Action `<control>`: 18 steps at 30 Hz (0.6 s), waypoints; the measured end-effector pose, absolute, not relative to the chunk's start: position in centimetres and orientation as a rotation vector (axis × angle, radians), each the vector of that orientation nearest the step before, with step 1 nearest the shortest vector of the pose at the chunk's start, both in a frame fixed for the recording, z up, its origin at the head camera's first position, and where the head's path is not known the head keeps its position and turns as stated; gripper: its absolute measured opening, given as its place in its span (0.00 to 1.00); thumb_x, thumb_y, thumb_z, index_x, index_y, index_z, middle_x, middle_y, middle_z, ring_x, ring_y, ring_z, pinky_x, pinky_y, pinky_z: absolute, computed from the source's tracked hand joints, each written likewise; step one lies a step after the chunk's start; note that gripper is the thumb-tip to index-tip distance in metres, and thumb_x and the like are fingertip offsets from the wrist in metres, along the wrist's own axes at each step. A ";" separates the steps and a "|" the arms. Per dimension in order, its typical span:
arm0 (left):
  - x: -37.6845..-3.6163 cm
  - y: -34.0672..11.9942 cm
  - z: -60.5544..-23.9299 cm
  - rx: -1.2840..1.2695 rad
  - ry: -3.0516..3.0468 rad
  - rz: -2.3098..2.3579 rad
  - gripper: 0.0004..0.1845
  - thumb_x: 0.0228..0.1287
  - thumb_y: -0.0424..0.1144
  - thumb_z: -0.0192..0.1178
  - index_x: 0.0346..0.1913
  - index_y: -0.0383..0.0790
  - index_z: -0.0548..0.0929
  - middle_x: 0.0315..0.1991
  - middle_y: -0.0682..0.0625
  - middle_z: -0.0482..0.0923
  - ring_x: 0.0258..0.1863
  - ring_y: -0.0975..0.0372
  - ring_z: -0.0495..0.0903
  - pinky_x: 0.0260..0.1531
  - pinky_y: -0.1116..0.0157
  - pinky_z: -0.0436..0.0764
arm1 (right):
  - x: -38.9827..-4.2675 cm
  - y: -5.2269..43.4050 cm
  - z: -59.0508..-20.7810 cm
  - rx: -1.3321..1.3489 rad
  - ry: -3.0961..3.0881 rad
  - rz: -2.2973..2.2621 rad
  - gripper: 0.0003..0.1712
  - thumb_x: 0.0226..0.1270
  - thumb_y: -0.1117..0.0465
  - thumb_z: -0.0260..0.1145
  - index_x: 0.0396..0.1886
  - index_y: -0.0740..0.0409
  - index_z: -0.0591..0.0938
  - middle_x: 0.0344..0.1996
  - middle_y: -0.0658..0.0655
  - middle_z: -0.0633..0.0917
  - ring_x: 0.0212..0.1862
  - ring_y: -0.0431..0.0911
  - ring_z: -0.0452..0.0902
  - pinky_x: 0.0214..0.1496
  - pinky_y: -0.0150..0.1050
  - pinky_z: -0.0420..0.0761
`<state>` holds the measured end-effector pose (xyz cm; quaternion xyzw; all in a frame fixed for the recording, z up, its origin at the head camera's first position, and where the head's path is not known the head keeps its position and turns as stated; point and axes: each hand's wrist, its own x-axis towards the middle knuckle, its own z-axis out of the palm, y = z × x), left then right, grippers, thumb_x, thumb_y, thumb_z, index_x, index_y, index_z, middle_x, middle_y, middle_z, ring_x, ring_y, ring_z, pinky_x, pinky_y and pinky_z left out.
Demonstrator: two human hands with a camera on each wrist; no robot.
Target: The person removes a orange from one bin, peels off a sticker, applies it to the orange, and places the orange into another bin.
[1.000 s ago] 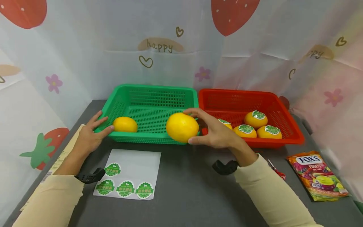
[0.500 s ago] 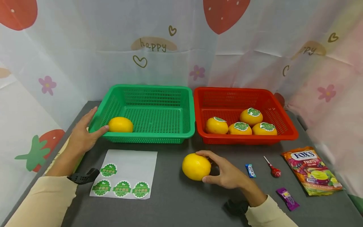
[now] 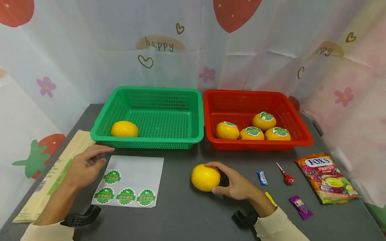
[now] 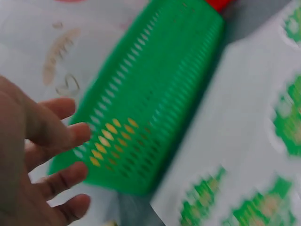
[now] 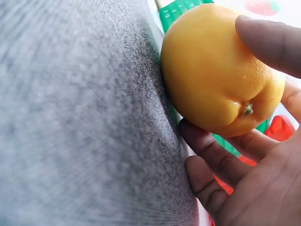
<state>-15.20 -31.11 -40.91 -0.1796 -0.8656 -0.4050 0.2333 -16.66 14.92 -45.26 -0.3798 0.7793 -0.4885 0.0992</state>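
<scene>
My right hand (image 3: 232, 182) grips a plain yellow-orange fruit (image 3: 205, 177) that sits on the grey table in front of the two baskets; the right wrist view shows the fruit (image 5: 218, 70) with fingers (image 5: 270, 40) curled round it. My left hand (image 3: 82, 167) hovers with relaxed fingers at the upper left corner of a white sticker sheet (image 3: 129, 182) with green round stickers. It holds nothing. The green basket (image 3: 150, 95) holds one plain fruit (image 3: 124, 129). The red basket (image 3: 256, 97) holds several fruits (image 3: 252, 133) with green stickers on top.
A long yellowish packet (image 3: 49, 175) lies along the left table edge. On the right lie a small blue candy (image 3: 262, 177), a red lollipop (image 3: 286, 177), a purple candy (image 3: 300, 207) and a FOX'S sweets bag (image 3: 327, 177). A strawberry-print curtain (image 3: 193, 43) rises behind the baskets.
My right hand brought the fruit from over the green basket's front rim down onto the table. My left hand left the green basket's corner and moved back to the sticker sheet.
</scene>
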 end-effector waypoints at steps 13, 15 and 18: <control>-15.8 -32.8 -44.7 -0.533 -2.895 -0.889 0.22 0.54 0.29 0.67 0.55 0.31 0.80 0.53 0.36 0.75 0.50 0.41 0.68 0.46 0.41 0.67 | -17.1 15.2 -45.2 -1.096 2.315 -1.408 0.38 0.61 0.59 0.72 0.69 0.46 0.66 0.64 0.47 0.71 0.60 0.47 0.67 0.64 0.49 0.63; -15.6 -32.6 -44.9 -0.511 -2.933 -0.877 0.23 0.54 0.29 0.68 0.54 0.30 0.80 0.53 0.36 0.74 0.50 0.42 0.66 0.45 0.41 0.66 | -17.1 15.2 -45.2 -1.101 2.310 -1.403 0.38 0.62 0.59 0.71 0.69 0.46 0.65 0.64 0.47 0.71 0.60 0.47 0.67 0.64 0.49 0.63; -15.4 -32.5 -45.0 -0.503 -2.937 -0.852 0.20 0.53 0.29 0.68 0.51 0.30 0.81 0.53 0.36 0.72 0.50 0.42 0.64 0.44 0.42 0.66 | -17.0 15.2 -45.3 -1.103 2.300 -1.403 0.38 0.62 0.59 0.71 0.70 0.46 0.65 0.64 0.47 0.70 0.60 0.47 0.67 0.64 0.49 0.63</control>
